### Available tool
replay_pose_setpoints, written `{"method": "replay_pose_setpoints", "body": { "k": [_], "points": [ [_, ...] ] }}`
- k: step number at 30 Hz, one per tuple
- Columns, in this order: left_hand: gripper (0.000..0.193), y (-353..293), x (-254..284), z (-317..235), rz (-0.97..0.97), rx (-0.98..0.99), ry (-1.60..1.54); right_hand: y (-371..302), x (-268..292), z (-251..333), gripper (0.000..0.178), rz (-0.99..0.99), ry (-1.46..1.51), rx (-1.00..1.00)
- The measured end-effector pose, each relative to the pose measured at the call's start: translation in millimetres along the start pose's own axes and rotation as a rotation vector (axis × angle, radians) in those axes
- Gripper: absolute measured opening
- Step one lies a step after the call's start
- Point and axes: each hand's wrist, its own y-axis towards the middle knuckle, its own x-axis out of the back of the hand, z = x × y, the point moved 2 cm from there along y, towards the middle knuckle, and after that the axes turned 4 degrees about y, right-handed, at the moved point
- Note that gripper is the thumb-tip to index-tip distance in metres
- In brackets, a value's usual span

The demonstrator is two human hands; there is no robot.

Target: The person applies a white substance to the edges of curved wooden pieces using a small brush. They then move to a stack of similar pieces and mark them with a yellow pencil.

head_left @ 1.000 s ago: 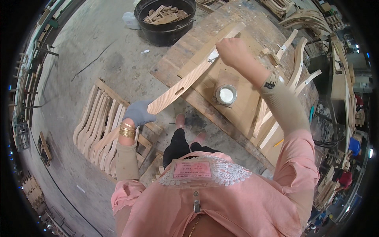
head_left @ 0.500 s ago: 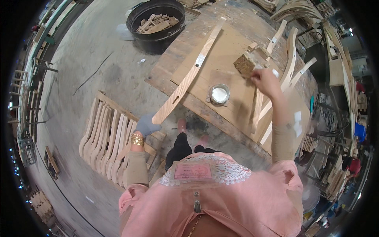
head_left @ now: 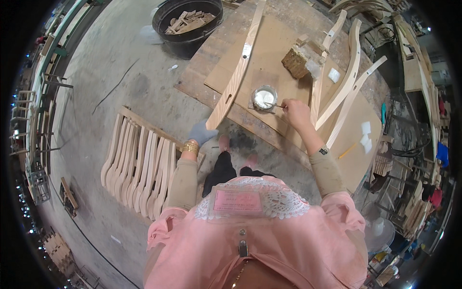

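My left hand (head_left: 202, 132), in a grey glove, is closed round the near end of a curved wooden slat (head_left: 235, 86). The slat slants up across the table's left part and has a slot and a dark hole in it. My bare right hand (head_left: 296, 114) pinches a thin dark stick (head_left: 276, 105), whose far tip dips into a small round cup (head_left: 257, 107) of white paste or liquid. Whether that tip bears bristles is hidden. Beyond the hand stands a rough brown block (head_left: 294, 65), with small wood pieces on top.
More curved slats (head_left: 353, 67) lie on the right of the worktable (head_left: 284, 29), near white scraps (head_left: 366, 129) and a yellow pencil-like stick (head_left: 347, 151). A black tub (head_left: 192, 45) of wood offcuts stands beyond its left edge. Several slats (head_left: 139, 164) are stacked at lower left.
My right hand has come from the brown block down and left to the cup, and the stick now shows in it. My left hand has shifted right and up with the slat.
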Motion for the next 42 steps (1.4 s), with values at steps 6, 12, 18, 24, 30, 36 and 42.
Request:
{"method": "replay_pose_setpoints", "body": {
  "k": [6,12,18,24,30,36,42],
  "points": [
    [0.066,-8,1,-5,0.023,-0.035,-0.014,-27,-1,-26,0.014,-0.056,0.279,-0.293],
    [0.076,-31,-1,32,-0.011,-0.131,-0.206,-49,-25,-49,0.018,-0.146,0.618,-0.352],
    [0.064,-41,-6,51,-0.023,-0.023,-0.045,-54,-56,-57,0.02,-0.034,1.322,-0.405],
    [0.056,-56,-5,35,-0.067,-0.005,-0.038,-57,-51,-49,0.022,0.117,1.379,-0.438],
    [0.057,-76,24,12,-0.045,0.094,0.148,-55,-44,-39,0.023,0.195,1.438,-0.421],
    [0.057,-79,46,-13,-0.106,0.039,0.194,-42,-23,-61,0.018,0.071,1.152,-0.298],
    [0.054,-87,77,-11,-0.066,0.13,0.256,14,69,-4,0.014,-0.094,0.348,0.224]
  ]
}}
